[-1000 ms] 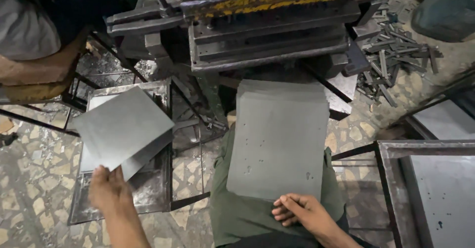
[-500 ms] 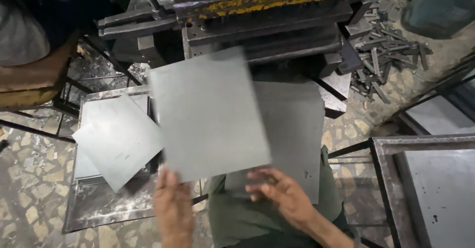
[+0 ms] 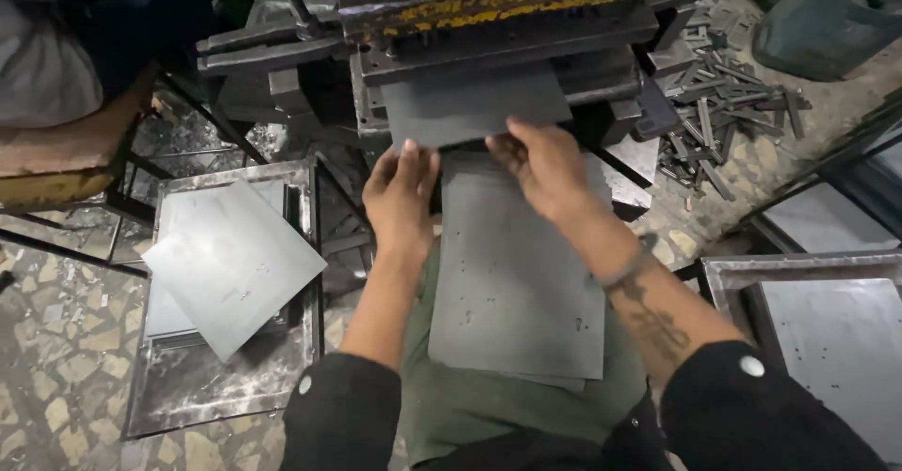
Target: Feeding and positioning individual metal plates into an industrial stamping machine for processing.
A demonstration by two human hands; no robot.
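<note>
My left hand (image 3: 399, 194) lies nearly flat, fingers together, fingertips pressing the near edge of the thin grey square metal sheet (image 3: 474, 105). My right hand (image 3: 543, 166) curls loosely over the same edge, just beside the left. The sheet sits partway into the slot of the heavy dark steel press (image 3: 489, 30), its far edge hidden beneath the upper block with worn yellow paint. The slot's side blocks hem the sheet closely. On my lap rests a stack of flat grey metal sheets (image 3: 517, 283), just under my wrists. At my left a shallow steel tray (image 3: 305, 246) holds loose grey sheets (image 3: 230, 264). At my right lie scattered metal offcuts (image 3: 719, 119) and another steel tray (image 3: 733, 274).
</note>
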